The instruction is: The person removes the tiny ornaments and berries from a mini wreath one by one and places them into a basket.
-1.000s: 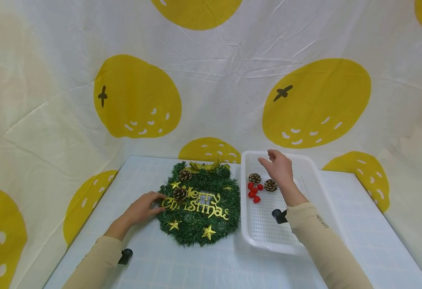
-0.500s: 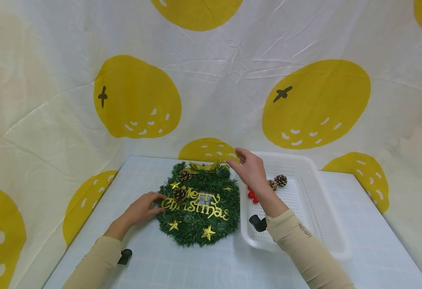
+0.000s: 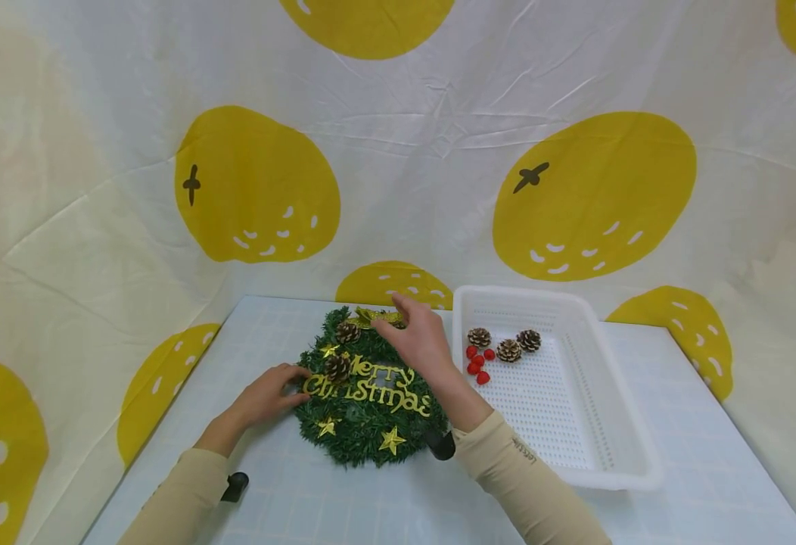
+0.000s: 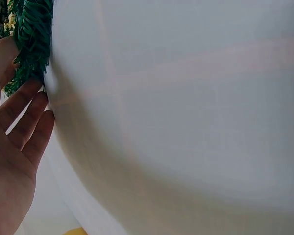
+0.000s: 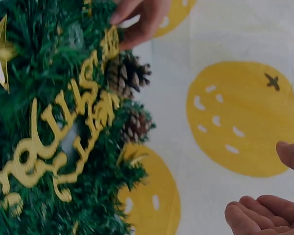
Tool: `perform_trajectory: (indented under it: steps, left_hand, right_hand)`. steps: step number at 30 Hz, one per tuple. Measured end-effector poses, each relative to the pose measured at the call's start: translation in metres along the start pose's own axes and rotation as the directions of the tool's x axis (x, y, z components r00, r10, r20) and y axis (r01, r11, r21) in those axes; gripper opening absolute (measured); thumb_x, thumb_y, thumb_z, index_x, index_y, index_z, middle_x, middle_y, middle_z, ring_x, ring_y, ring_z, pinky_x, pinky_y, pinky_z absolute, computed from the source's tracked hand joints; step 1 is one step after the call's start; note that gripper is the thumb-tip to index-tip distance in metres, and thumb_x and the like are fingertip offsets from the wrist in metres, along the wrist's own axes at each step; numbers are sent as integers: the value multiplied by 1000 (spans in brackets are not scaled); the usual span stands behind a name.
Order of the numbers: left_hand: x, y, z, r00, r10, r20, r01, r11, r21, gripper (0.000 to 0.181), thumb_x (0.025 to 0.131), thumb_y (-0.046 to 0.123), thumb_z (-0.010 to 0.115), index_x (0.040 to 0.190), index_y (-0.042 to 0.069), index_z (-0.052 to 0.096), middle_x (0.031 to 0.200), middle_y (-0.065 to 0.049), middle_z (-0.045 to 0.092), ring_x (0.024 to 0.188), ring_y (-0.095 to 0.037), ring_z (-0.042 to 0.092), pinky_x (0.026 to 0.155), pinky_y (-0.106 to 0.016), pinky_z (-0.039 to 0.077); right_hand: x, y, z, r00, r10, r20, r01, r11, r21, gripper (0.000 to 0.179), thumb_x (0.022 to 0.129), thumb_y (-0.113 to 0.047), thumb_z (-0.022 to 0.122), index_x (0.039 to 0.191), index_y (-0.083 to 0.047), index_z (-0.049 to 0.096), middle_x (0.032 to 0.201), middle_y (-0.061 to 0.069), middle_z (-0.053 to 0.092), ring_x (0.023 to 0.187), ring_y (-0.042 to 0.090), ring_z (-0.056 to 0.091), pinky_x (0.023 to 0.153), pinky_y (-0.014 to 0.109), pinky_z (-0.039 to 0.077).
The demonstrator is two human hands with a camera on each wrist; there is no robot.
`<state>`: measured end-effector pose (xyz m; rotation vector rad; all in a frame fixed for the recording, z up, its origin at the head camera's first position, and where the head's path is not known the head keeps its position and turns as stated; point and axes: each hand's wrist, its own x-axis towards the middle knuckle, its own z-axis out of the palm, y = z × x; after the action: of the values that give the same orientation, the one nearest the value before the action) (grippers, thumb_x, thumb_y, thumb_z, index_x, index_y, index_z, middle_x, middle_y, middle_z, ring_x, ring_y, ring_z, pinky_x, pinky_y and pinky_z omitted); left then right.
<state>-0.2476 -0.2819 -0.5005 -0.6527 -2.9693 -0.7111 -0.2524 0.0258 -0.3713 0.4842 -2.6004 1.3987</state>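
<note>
A green Christmas wreath (image 3: 350,446) lies on the table, bearing a gold "Merry Christmas" sign (image 3: 398,396), gold stars (image 3: 392,440), two pine cones (image 3: 338,369) and a gold bow (image 3: 365,316). My left hand (image 3: 265,395) holds the wreath's left edge between thumb and index finger; in the left wrist view its other fingers (image 4: 36,134) extend beside the greenery. Over the upper right of the wreath is my right hand (image 3: 421,344), thumb and fingers apart. Nothing shows between its thumb and fingers (image 5: 264,215) in the right wrist view.
Right of the wreath stands a white perforated tray (image 3: 626,424). Three pine cones (image 3: 508,350) and a cluster of red berries (image 3: 476,365) sit in its left part. A white curtain with yellow fruit prints (image 3: 595,193) hangs behind the table (image 3: 343,507).
My right hand has moved left, from above the tray to above the wreath, uncovering all the tray's pine cones and berries. My left hand has stayed at the wreath's edge.
</note>
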Motion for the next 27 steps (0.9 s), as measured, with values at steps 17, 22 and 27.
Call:
perform_trajectory:
  steps: [17, 22, 27]
  left_hand:
    - [1, -5, 2, 1000, 1, -6, -1, 1000, -8, 40, 91, 30, 70, 125, 10, 62, 119, -9, 61, 111, -32, 58, 93, -53, 47]
    - [1, -4, 3, 1000, 14, -5, -14, 1000, -15, 41, 91, 28, 71, 125, 8, 62, 118, -10, 62, 110, -31, 58, 93, -52, 48]
    - [0, -3, 3, 1000, 14, -8, -15, 1000, -17, 41, 91, 27, 71, 125, 7, 62, 118, -10, 62, 110, -31, 58, 93, -52, 48]
  right_hand:
    - [-21, 10, 58, 998, 54, 41, -56, 997, 49, 62, 93, -34, 69, 143, -4, 48, 141, 15, 52, 128, 32, 50, 98, 50, 47]
    - [-24, 19, 75, 992, 94, 79, -98, 994, 44, 62, 93, -34, 69, 143, -4, 48, 141, 14, 52, 128, 32, 51, 97, 50, 48]
    - [-24, 28, 91, 990, 86, 109, -89, 996, 26, 63, 92, -35, 69, 144, -6, 48, 143, 13, 50, 127, 33, 50, 96, 50, 49]
